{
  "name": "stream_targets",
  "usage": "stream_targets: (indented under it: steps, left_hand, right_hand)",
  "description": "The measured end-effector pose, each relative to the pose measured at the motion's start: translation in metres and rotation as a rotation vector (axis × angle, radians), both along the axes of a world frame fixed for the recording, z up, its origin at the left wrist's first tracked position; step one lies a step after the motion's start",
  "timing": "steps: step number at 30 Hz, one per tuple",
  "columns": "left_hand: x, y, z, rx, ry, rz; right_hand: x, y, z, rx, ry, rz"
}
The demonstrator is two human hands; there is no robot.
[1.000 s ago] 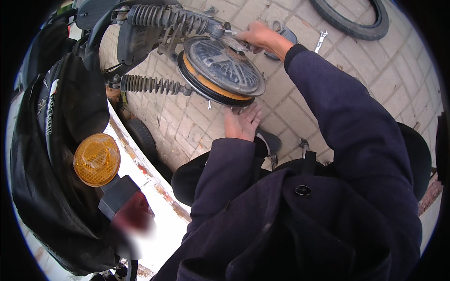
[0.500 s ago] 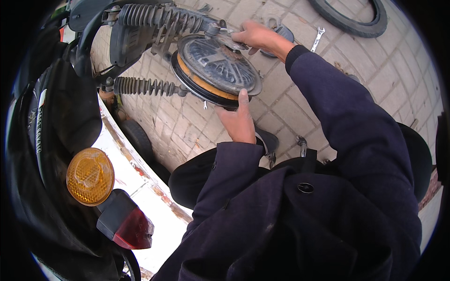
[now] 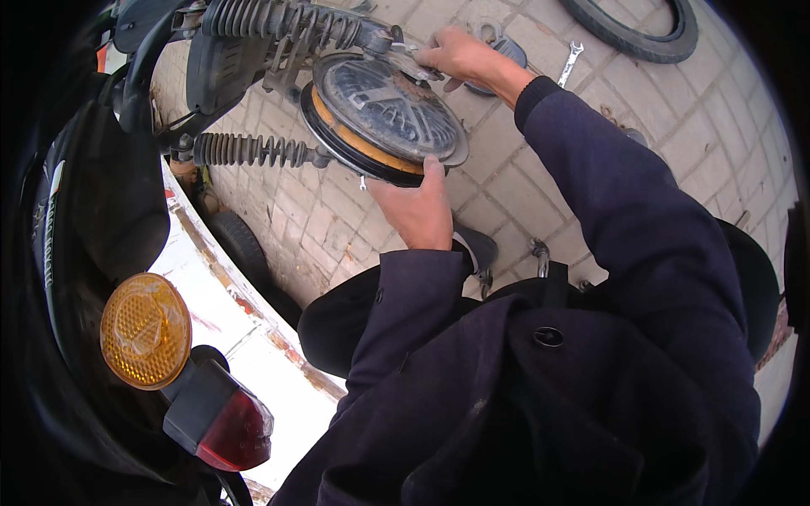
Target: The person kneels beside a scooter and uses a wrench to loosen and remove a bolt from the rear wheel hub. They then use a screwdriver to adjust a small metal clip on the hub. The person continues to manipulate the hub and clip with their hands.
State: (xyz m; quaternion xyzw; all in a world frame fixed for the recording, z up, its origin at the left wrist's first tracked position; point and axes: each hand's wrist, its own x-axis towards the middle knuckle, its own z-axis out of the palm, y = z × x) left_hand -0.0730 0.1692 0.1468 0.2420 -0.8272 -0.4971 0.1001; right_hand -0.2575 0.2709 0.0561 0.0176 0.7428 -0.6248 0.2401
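Observation:
A motor scooter wheel without its tyre (image 3: pixel 396 110) hangs tilted between two coil-spring shock absorbers, its dusty grey hub cover upward and an orange band around its side. My left hand (image 3: pixel 413 202) grips the wheel's near edge, the thumb on the cover's rim and the fingers hidden underneath. At the far side, beside the hub centre, my right hand (image 3: pixel 472 61) has its fingers curled at a greyish metal piece (image 3: pixel 409 61) near the end of the upper shock absorber (image 3: pixel 287 24). What exactly those fingertips pinch is unclear. The lower shock absorber (image 3: pixel 253 151) ends close to the wheel's left edge.
On the paving lie an open-end wrench (image 3: pixel 571 64), a bare black tyre (image 3: pixel 637 32) and a smaller wrench end (image 3: pixel 364 183) by the wheel. An orange reflector (image 3: pixel 146 331) and red tail light (image 3: pixel 224 422) stick out at left, near a white panel (image 3: pixel 228 312).
The scooter and wheel sit slightly farther left in the picture, as if the view shifted. Both hands keep nearly the same places on the wheel.

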Motion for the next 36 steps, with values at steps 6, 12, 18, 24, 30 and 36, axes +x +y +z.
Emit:
stream_targets:
  steps: [6,12,18,24,30,36]
  left_hand:
    - [-0.001,0.001,-0.001,0.009,0.017,0.030]
    - [0.000,0.000,-0.004,-0.026,0.022,0.028]
    - [0.003,-0.003,-0.007,-0.009,0.007,0.023]
    - [0.002,-0.001,-0.012,-0.167,-0.052,0.042]
    - [0.000,0.004,-0.008,-0.153,-0.042,0.068]
    - [0.002,-0.001,-0.002,-0.124,-0.019,0.082]
  right_hand:
    - [-0.005,0.007,0.000,-0.132,-0.117,0.008]
    - [-0.002,0.001,-0.005,-0.087,-0.018,-0.025]
    - [-0.010,0.033,0.002,-0.281,-0.162,0.186]
    - [0.002,0.033,0.000,-0.242,-0.122,0.143]
    - [0.007,0.016,-0.006,-0.221,-0.002,0.084]
    - [0.011,0.021,-0.009,-0.249,0.092,0.080]
